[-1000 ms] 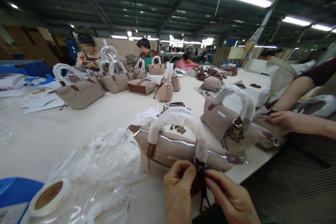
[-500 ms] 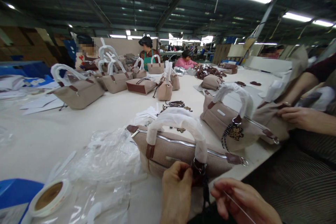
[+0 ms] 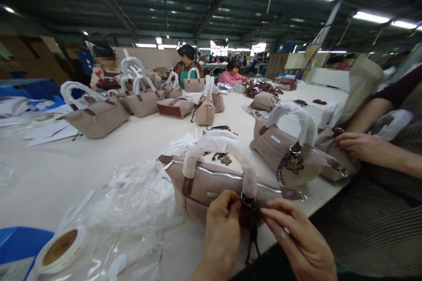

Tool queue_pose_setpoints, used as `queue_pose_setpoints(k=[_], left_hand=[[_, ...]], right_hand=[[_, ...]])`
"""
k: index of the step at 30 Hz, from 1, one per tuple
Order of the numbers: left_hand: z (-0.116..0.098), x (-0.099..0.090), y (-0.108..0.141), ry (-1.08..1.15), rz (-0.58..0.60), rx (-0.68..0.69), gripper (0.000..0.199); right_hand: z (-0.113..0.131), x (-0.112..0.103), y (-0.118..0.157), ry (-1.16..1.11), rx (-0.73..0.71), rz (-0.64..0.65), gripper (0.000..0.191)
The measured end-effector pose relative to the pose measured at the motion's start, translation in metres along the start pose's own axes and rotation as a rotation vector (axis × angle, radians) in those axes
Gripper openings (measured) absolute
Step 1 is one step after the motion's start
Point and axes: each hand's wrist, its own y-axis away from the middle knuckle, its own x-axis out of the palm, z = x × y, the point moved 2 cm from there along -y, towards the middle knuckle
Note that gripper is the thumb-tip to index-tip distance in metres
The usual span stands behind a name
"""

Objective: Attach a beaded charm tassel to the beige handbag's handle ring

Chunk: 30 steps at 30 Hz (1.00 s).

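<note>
A beige ribbed handbag with a silver zip stands at the table's near edge. White wrapping covers its handles. From a metal ring at the right handle's base hangs a dark braided cord. Just left of that ring, against the bag's front, my left hand is closed in a pinch; what it grips is hidden. My right hand pinches at the cord's right side, thumb and forefinger together. A small white bit shows between its fingers; the pinched thing is too small to name.
Clear plastic wrapping and a tape roll lie to the left. A finished-looking bag with a leopard-print charm stands at right, beside a co-worker's hand. Several bags stand farther back, with people beyond.
My right hand has moved up and left from below the bag to the cord by the ring. The thin white strand it held now barely shows. My left hand has risen slightly.
</note>
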Motion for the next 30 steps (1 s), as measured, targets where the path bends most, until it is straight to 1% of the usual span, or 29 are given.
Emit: queue_pose_setpoints(k=[2,4,8,10,14,17,19,23,26,28,30], left_hand=[[-0.001,0.002,-0.002,0.037,-0.006,-0.014,0.014],[-0.002,0.004,-0.002,0.128,-0.016,-0.051,0.013],[-0.009,0.007,-0.002,0.386,-0.03,-0.207,0.011],[-0.013,0.007,-0.001,0.461,-0.032,-0.261,0.012],[-0.012,0.005,-0.002,0.526,0.012,-0.308,0.014],[-0.009,0.003,-0.001,0.534,0.035,-0.317,0.015],[-0.008,0.003,-0.001,0.531,0.053,-0.309,0.014],[-0.01,0.005,-0.001,0.475,0.096,-0.267,0.01],[-0.007,0.004,0.001,0.392,0.097,-0.236,0.009],[-0.002,0.0,0.004,0.282,0.082,-0.151,0.012],[0.001,-0.007,0.007,0.1,0.024,0.02,0.016]], right_hand=[[0.004,0.005,-0.009,0.05,-0.068,-0.018,0.017],[0.007,0.011,-0.017,0.06,-0.102,-0.012,0.017],[0.011,0.019,-0.023,0.101,-0.096,0.002,0.018],[0.012,0.019,-0.024,0.111,-0.081,0.024,0.018],[0.012,0.017,-0.025,0.116,-0.062,0.061,0.017],[0.012,0.016,-0.028,0.123,-0.058,0.044,0.016],[0.012,0.016,-0.028,0.117,-0.058,0.041,0.016],[0.014,0.019,-0.027,0.131,-0.038,0.089,0.014],[0.016,0.021,-0.026,0.159,-0.084,0.071,0.014],[0.018,0.02,-0.027,0.16,-0.124,0.042,0.014],[0.02,0.017,-0.027,0.143,-0.117,0.017,0.014]])
